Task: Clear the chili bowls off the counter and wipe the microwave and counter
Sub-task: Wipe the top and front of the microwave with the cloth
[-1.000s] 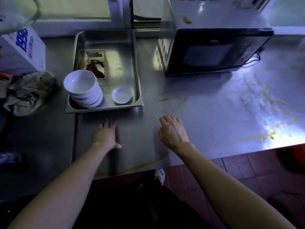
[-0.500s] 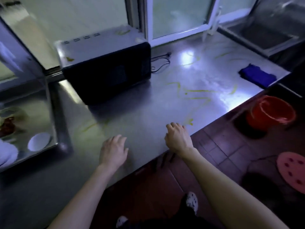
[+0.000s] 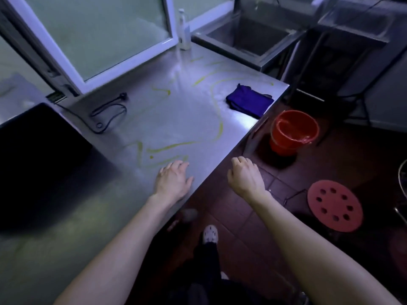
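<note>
The steel counter (image 3: 167,119) runs away from me, streaked with yellow-green smears (image 3: 174,146). A folded blue cloth (image 3: 248,102) lies near its far right corner. The black microwave (image 3: 39,155) fills the left side, its cord (image 3: 108,115) coiled behind it. My left hand (image 3: 172,180) hovers or rests flat near the counter's front edge, fingers relaxed, holding nothing. My right hand (image 3: 245,175) hangs past the edge over the floor, fingers loosely curled and empty. No chili bowls are in view.
A sink (image 3: 248,38) adjoins the counter's far end, with a bottle (image 3: 184,29) by the window frame. On the tiled floor stand a red bucket (image 3: 293,133) and a pink stool (image 3: 334,205) with holes. My shoe (image 3: 210,234) shows below.
The view has swung right: the tray with bowls has left the frame, and the blue cloth, sink and bucket are closer. Both hands stayed empty; the right hand is now off the counter edge.
</note>
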`<action>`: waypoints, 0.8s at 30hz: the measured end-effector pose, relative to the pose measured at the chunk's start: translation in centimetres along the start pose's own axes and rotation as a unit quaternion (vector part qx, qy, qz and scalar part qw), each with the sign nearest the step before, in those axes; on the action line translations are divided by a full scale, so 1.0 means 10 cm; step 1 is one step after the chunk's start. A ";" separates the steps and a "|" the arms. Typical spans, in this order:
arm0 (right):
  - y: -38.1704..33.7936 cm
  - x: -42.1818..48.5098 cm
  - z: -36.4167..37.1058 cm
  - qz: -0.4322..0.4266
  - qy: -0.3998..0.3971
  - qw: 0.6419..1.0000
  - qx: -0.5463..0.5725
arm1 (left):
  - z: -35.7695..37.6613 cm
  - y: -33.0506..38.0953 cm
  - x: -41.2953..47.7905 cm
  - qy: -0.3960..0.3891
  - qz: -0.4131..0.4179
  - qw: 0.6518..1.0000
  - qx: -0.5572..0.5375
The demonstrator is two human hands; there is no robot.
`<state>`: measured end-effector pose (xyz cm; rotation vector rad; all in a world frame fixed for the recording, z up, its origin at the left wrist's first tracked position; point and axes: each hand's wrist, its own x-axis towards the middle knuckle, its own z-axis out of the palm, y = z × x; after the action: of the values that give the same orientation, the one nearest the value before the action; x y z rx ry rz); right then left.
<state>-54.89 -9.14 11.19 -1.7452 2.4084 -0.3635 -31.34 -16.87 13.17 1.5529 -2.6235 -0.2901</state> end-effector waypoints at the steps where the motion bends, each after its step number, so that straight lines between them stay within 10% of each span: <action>1: 0.10 0.17 0.01 0.005 -0.001 1.000 0.002 | 0.02 0.07 0.25 -0.008 0.000 1.000 0.002; 13: 1.02 2.72 0.27 0.014 -0.088 0.996 -0.005 | 0.73 0.14 3.27 -0.149 -0.170 0.974 0.016; 24: 1.68 4.26 0.65 -0.040 -0.192 0.978 -0.073 | 0.92 0.08 3.61 -0.240 -0.180 0.949 0.094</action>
<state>-81.99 -45.26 1.28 -1.7780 2.1379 0.1378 -50.92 -46.94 3.31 2.2861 -2.7478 -0.5106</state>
